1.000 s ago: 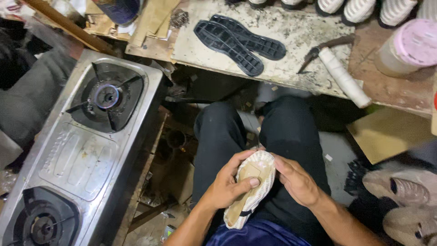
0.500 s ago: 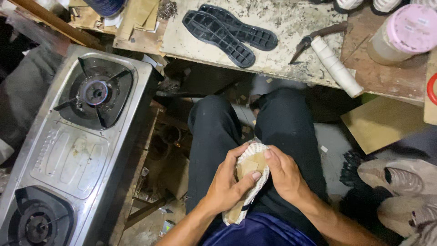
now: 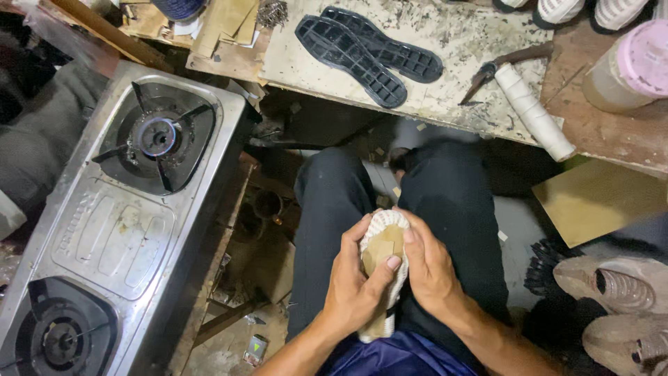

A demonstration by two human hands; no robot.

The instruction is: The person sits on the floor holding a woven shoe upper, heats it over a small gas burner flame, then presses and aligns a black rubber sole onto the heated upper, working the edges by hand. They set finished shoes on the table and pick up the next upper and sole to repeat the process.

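Left hand (image 3: 355, 285): gripping the shoe upper (image 3: 384, 268) from the left, thumb pressing its tan insole.
Right hand (image 3: 433, 268): clasping its right side.
Shoe upper: lying over the lap, long axis running near to far, toe far.
Table (image 3: 473, 42): carrying two black soles (image 3: 365, 52), far.

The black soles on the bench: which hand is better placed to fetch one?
Probably the right hand: it rests on the shoe upper's toe, nearer the black soles. The left hand grips it, thumb across the insole.
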